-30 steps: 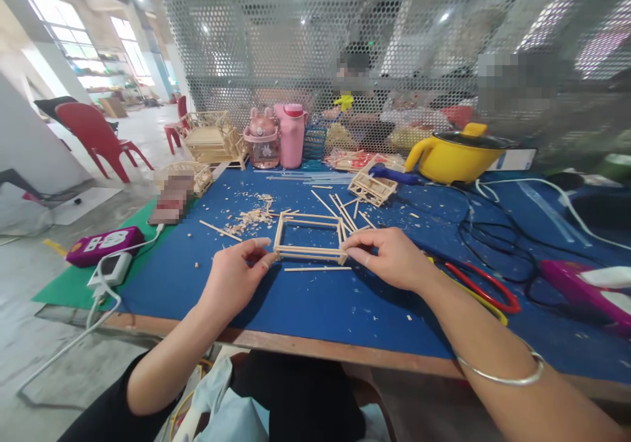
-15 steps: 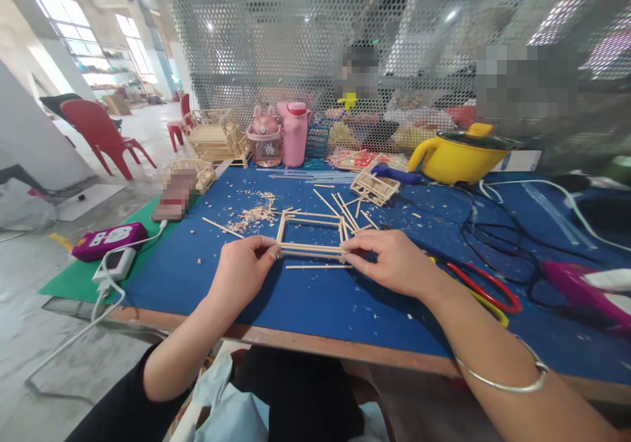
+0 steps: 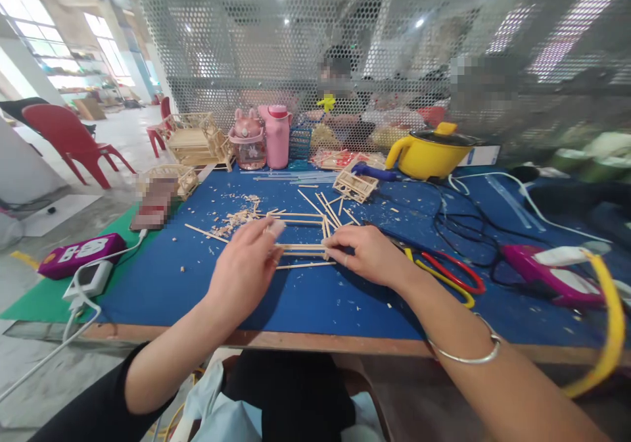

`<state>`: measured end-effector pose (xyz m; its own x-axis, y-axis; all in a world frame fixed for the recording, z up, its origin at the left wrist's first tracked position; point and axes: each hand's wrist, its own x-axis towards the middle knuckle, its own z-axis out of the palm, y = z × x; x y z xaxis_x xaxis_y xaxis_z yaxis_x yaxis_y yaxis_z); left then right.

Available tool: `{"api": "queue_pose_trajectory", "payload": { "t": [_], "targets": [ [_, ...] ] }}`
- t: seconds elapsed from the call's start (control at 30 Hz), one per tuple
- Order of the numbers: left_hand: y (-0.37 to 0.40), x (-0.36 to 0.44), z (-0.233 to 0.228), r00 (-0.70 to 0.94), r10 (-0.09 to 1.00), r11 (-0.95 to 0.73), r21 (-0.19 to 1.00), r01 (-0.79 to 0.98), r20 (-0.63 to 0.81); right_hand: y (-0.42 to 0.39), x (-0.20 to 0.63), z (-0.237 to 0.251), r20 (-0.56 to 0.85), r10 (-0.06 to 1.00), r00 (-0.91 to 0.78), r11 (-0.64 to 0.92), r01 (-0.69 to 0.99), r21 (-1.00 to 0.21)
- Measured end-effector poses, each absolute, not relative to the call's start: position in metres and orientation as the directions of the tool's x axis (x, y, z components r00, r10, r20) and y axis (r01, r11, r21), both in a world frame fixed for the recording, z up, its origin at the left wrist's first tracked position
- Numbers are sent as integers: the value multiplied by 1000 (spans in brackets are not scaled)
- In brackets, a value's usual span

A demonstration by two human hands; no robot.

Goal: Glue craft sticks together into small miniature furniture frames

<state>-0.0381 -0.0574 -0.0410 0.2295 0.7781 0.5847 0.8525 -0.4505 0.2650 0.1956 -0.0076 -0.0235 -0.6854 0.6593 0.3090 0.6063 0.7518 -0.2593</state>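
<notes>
A small box-shaped frame of thin wooden sticks (image 3: pixel 303 247) stands on the blue tabletop in front of me. My right hand (image 3: pixel 362 251) pinches its near right corner between thumb and fingers. Around the left end is my left hand (image 3: pixel 249 258), its thumb low by the near sticks and its index finger raised higher; the hand hides that end of the frame. One loose stick (image 3: pixel 305 266) lies just on my side of the frame. More loose sticks (image 3: pixel 328 208) lie behind its right end, and a pile of wood scraps (image 3: pixel 241 215) is behind my left hand.
Pliers with red and yellow handles (image 3: pixel 453 274) lie right of my right hand. Farther back are a small stick model (image 3: pixel 355 184), a yellow pot (image 3: pixel 428 156), a pink flask (image 3: pixel 277 139) and black cables (image 3: pixel 444 215). A phone (image 3: pixel 155 202) lies at left.
My left hand has shifted from pinching the near left corner to reaching over the frame's left end, index finger lifted. My right hand keeps its corner. The whole view has swung slightly right.
</notes>
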Motion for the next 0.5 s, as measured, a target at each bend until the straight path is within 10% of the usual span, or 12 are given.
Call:
{"api": "queue_pose_trajectory", "payload": {
  "t": [0.13, 0.5],
  "targets": [
    [-41, -13, -40, 516, 694, -637, 94, 765, 503, -10, 194, -24, 323, 664, -674, 747, 602, -281],
    [-29, -11, -43, 503, 780, -604, 237, 761, 371, -7, 212, -15, 242, 840, -485, 537, 687, -489]
  ]
}}
